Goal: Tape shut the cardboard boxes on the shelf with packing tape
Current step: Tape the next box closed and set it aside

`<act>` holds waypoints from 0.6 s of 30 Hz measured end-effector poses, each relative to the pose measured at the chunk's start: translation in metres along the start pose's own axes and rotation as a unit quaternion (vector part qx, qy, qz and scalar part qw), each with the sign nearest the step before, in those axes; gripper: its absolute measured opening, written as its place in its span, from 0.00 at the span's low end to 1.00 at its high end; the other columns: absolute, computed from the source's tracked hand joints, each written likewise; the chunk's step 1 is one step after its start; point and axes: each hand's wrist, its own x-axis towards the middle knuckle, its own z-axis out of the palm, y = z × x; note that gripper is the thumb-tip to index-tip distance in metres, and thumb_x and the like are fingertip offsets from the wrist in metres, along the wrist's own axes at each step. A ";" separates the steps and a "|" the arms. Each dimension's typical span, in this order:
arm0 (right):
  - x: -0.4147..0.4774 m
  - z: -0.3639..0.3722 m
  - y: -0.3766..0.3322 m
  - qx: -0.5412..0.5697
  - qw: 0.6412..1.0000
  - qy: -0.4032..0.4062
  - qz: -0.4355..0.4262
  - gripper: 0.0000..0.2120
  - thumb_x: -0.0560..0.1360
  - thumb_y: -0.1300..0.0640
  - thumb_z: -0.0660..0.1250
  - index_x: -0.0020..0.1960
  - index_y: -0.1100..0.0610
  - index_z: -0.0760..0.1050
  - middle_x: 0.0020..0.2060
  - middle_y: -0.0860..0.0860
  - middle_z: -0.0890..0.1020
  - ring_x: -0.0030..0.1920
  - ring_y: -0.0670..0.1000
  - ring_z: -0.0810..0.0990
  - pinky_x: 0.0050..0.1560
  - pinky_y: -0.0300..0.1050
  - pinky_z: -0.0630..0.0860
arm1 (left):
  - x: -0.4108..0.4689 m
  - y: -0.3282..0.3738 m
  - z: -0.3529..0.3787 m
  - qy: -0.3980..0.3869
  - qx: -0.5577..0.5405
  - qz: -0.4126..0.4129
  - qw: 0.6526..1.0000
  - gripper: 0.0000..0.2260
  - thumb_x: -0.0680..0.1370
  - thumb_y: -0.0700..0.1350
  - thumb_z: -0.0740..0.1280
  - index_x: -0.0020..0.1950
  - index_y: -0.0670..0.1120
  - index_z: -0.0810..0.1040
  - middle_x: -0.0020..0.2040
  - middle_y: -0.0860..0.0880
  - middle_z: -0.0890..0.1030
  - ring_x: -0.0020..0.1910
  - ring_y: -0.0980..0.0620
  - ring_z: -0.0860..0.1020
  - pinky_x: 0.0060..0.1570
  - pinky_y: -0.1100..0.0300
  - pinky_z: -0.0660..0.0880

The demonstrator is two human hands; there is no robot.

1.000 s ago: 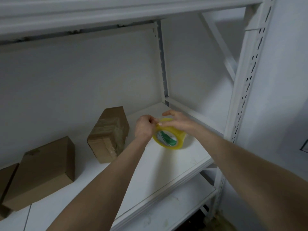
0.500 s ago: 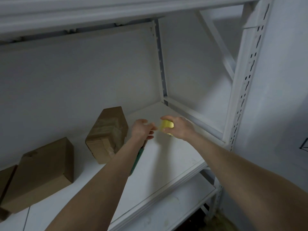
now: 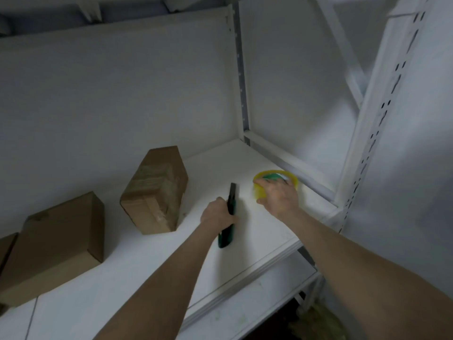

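Both hands are reaching onto the white shelf board, each one grasping something. The left hand is clenching its fingers round the middle of a utility knife, and the right hand is curling over the near rim of the packing tape roll, holding it down on the board. Motion blur is softening the right fingers, so their exact placement is hard to read.

White metal shelving is framing the scene, with a slotted upright rising at the front right corner and a lower shelf showing beneath the board. The largest cardboard box is lying flat at the left of the board, well apart from both hands. A second cardboard box, glossy with tape across its faces, is standing on end near the back wall, just left of the left hand and not touching it. A third box is peeking in at the left edge, mostly cut off.

The yellow roll with its green core is sitting near the rear right corner of the board, apart from every box. The knife, green at the grip and black toward the tip, is pointing away from the person, between the taped box and the roll
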 end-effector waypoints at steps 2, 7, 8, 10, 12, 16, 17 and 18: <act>-0.001 0.006 0.003 -0.004 1.000 -0.015 -0.004 0.27 0.75 0.47 0.68 0.72 0.44 0.64 0.67 0.46 0.75 0.66 0.53 0.72 0.66 0.50 0.64 | 0.007 0.013 0.013 0.006 -0.028 0.000 1.000 0.23 0.72 0.49 0.72 0.61 0.40 0.68 0.56 0.43 0.75 0.54 0.44 0.76 0.42 0.56 0.72; 0.003 -0.004 0.004 0.051 0.999 0.006 0.015 0.18 0.76 0.48 0.65 0.66 0.44 0.73 0.64 0.51 0.72 0.66 0.55 0.69 0.66 0.50 0.66 | 0.010 0.016 0.010 0.003 -0.008 0.026 1.000 0.21 0.73 0.52 0.70 0.61 0.41 0.72 0.56 0.43 0.75 0.53 0.45 0.76 0.43 0.56 0.72; 0.007 -0.012 -0.004 0.093 0.995 0.034 0.019 0.17 0.77 0.49 0.64 0.64 0.46 0.76 0.62 0.52 0.72 0.65 0.55 0.70 0.65 0.49 0.68 | 0.009 0.012 -0.001 0.031 0.010 0.042 0.999 0.18 0.76 0.50 0.67 0.61 0.41 0.73 0.57 0.43 0.75 0.55 0.44 0.76 0.47 0.55 0.72; 0.019 -0.029 -0.032 0.183 0.978 0.099 0.004 0.16 0.78 0.55 0.62 0.64 0.51 0.78 0.61 0.55 0.74 0.64 0.57 0.72 0.62 0.48 0.70 | 0.005 0.001 -0.030 0.139 0.023 0.086 0.986 0.13 0.80 0.43 0.60 0.63 0.43 0.76 0.59 0.42 0.75 0.58 0.42 0.76 0.55 0.54 0.73; 0.028 -0.043 -0.076 0.251 0.960 0.124 -0.027 0.17 0.78 0.60 0.60 0.66 0.55 0.76 0.63 0.57 0.75 0.64 0.58 0.72 0.63 0.47 0.69 | -0.003 -0.015 -0.065 0.251 0.001 0.102 0.963 0.15 0.80 0.39 0.56 0.64 0.45 0.77 0.61 0.43 0.76 0.60 0.43 0.75 0.57 0.55 0.72; 0.026 -0.056 -0.180 0.359 0.926 0.061 -0.098 0.21 0.81 0.59 0.55 0.74 0.57 0.66 0.71 0.55 0.69 0.69 0.56 0.69 0.67 0.47 0.68 | -0.019 -0.072 -0.127 0.368 -0.044 0.018 0.929 0.15 0.81 0.40 0.57 0.65 0.41 0.74 0.62 0.42 0.74 0.62 0.43 0.72 0.58 0.52 0.71; 0.026 -0.051 -0.204 0.367 0.924 0.042 -0.097 0.23 0.81 0.57 0.54 0.76 0.57 0.63 0.72 0.55 0.67 0.70 0.56 0.68 0.68 0.47 0.68 | -0.021 -0.090 -0.136 0.360 -0.058 -0.001 0.931 0.16 0.81 0.40 0.56 0.68 0.41 0.72 0.65 0.42 0.73 0.65 0.43 0.70 0.61 0.51 0.69; 0.026 -0.043 -0.225 0.378 0.922 0.017 -0.085 0.25 0.82 0.56 0.54 0.78 0.57 0.57 0.74 0.55 0.64 0.72 0.57 0.66 0.69 0.47 0.67 | -0.019 -0.108 -0.140 0.333 -0.081 -0.021 0.939 0.17 0.82 0.40 0.55 0.71 0.42 0.69 0.68 0.42 0.71 0.68 0.44 0.68 0.64 0.52 0.66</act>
